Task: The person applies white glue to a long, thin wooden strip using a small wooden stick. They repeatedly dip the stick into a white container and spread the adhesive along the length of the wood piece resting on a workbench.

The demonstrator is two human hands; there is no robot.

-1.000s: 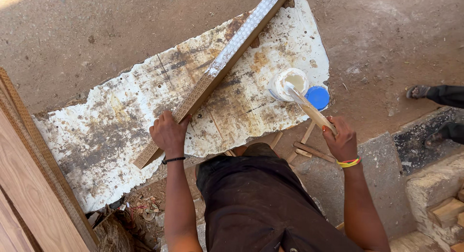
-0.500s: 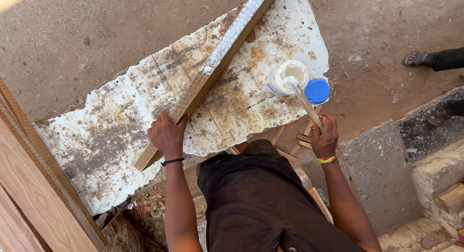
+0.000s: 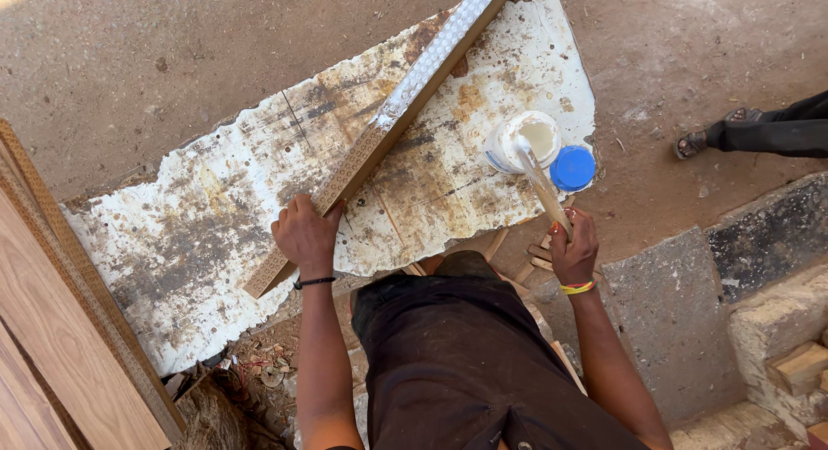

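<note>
Head view: left hand [image 3: 306,234] grips the wooden strip [image 3: 379,139], half coated white; right hand [image 3: 573,247] clasps the stick [image 3: 539,178] dipped in the glue tub [image 3: 526,139].

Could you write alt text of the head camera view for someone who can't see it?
Seen from above, a person's left hand steadies a long patterned wooden strip on a stained white board, while the right hand dips a flat stick into a tub of white paste beside its blue lid.

An outdoor carpentry yard — glue-stained work board [image 3: 216,243] on bare dirt ground [image 3: 129,70], stacked wood panels [image 3: 43,346], offcuts [image 3: 802,364].
</note>
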